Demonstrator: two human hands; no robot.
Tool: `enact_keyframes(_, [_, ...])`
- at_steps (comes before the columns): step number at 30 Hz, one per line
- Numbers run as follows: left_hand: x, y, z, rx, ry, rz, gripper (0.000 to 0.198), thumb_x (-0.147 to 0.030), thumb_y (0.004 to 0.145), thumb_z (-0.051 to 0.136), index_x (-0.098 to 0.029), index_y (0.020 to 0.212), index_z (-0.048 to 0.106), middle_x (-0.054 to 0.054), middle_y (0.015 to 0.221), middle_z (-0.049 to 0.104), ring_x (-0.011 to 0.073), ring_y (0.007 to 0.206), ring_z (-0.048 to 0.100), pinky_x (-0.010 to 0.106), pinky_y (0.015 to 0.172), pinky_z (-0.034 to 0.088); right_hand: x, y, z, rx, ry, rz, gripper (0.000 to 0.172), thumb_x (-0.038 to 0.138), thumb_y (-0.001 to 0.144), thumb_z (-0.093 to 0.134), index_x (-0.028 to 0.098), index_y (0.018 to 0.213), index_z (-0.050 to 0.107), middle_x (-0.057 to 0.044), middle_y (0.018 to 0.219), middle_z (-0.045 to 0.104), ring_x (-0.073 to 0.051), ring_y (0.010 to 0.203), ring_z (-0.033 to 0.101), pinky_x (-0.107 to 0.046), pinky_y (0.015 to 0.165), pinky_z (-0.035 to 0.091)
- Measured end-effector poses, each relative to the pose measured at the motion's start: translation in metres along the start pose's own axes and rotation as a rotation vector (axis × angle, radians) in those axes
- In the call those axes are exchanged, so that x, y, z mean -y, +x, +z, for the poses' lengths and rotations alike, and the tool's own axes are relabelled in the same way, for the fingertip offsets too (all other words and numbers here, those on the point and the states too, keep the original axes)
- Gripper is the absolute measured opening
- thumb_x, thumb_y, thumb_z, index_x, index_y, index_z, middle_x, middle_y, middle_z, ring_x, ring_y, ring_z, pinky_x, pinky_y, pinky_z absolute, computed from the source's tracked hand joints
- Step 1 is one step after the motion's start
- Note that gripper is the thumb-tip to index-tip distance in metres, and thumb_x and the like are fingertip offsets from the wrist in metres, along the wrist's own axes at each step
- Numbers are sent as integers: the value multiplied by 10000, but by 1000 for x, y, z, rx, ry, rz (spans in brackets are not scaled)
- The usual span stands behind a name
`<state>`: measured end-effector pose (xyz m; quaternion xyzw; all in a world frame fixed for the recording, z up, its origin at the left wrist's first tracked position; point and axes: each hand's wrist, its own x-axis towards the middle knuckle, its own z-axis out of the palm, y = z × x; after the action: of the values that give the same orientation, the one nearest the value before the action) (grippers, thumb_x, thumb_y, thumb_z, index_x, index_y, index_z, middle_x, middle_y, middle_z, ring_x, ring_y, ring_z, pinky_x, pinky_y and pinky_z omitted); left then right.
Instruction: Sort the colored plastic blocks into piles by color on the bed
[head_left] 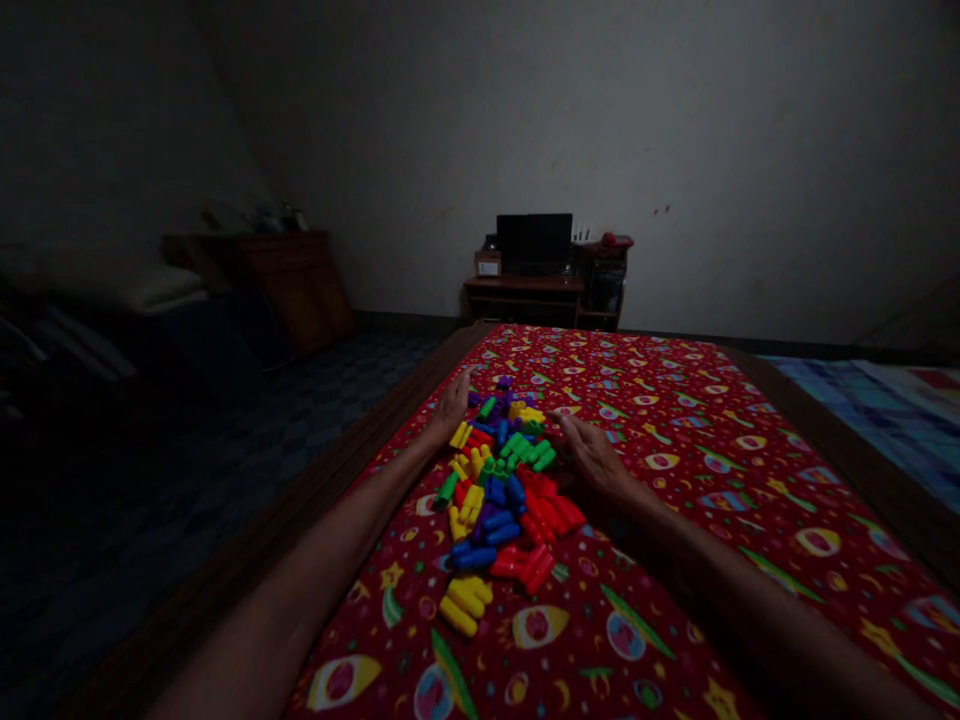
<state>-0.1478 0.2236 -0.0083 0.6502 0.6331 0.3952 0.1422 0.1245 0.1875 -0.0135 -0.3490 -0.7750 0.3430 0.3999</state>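
A loose heap of plastic toy building blocks lies on a red patterned cloth (660,600). Green blocks (517,452) sit in the middle of the heap, blue blocks (501,530) nearer to me, and red blocks (551,515) at the right. One group of yellow blocks (466,605) lies apart at the near edge. My left hand (452,402) is on edge along the heap's far left side, fingers stretched out. On the right side my right hand (592,450) is held with its fingers extended toward the blocks. Neither hand grips a block.
Against the far wall stands a desk (525,285) with a dark monitor (534,240). A wooden cabinet (292,280) is at the left on a blue checked floor (352,380). Plaid bedding (870,420) lies at the right.
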Motion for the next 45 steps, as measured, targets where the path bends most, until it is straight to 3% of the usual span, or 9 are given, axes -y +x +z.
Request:
enact_keyframes(4, [-2,54,9,187,57,-61,577,-443,941,258,-105,1332,514,127,1433,481,242,1381,357,388,1143,248,-24,0,-13,-92,-123,119,639,603,924,260,128,901,687,-71,749,671,-220,701,621,-343,674,496])
enact_keyframes(7, [-9,66,21,389,62,-39,514,-487,893,401,-147,1196,639,98,1346,576,258,1294,473,360,1098,325,-30,-1,-11,-76,-113,57,577,585,926,300,163,1052,673,-91,939,706,-245,888,645,-377,806,499])
enact_keyframes(11, [-28,46,24,578,53,12,475,-486,890,427,-170,1149,670,52,1287,627,227,1202,550,322,1065,365,-28,-4,5,-35,-41,-23,614,621,913,315,217,1309,554,-114,1357,551,-265,1312,440,-454,1093,323])
enact_keyframes(15, [-48,6,0,696,-3,189,490,-524,907,376,-229,1179,658,7,1279,635,200,1143,589,298,1029,405,-11,-2,28,-23,26,20,684,672,899,276,236,1390,467,-79,1473,426,-243,1407,296,-451,1158,224])
enact_keyframes(19, [-68,-49,-35,552,3,349,492,-576,909,355,-299,1189,650,-12,1296,619,213,1212,550,320,1057,389,23,-1,36,115,153,-84,639,629,933,231,225,1342,511,-58,1364,546,-211,1271,479,-398,1099,343])
enact_keyframes(26, [-80,-140,-67,362,102,285,551,-500,943,310,-285,1446,379,2,1410,520,224,1295,481,367,1087,378,62,-19,35,252,318,-108,626,645,920,277,230,1258,601,-29,1266,627,-220,1203,544,-385,1044,413])
enact_keyframes(35, [-42,-183,-86,110,133,149,600,-503,952,219,-204,1456,350,54,1457,463,226,1352,409,383,1138,307,89,-40,14,179,205,-121,670,661,908,278,202,1285,588,-90,1315,592,-260,1257,506,-446,1083,360])
enact_keyframes(39, [-22,-194,-71,-89,158,-3,606,-466,960,168,-149,1445,348,100,1492,404,220,1401,323,427,1163,253,59,-60,14,-14,-10,46,811,730,863,251,135,1352,505,-171,1396,495,-317,1344,389,-526,1129,250])
enact_keyframes(45, [-38,-198,-16,-64,129,-8,527,-388,970,226,-175,1436,346,112,1502,381,206,1418,280,476,1177,193,68,-69,72,-15,-10,111,826,720,869,230,138,1429,400,-163,1488,371,-323,1438,184,-554,1156,135])
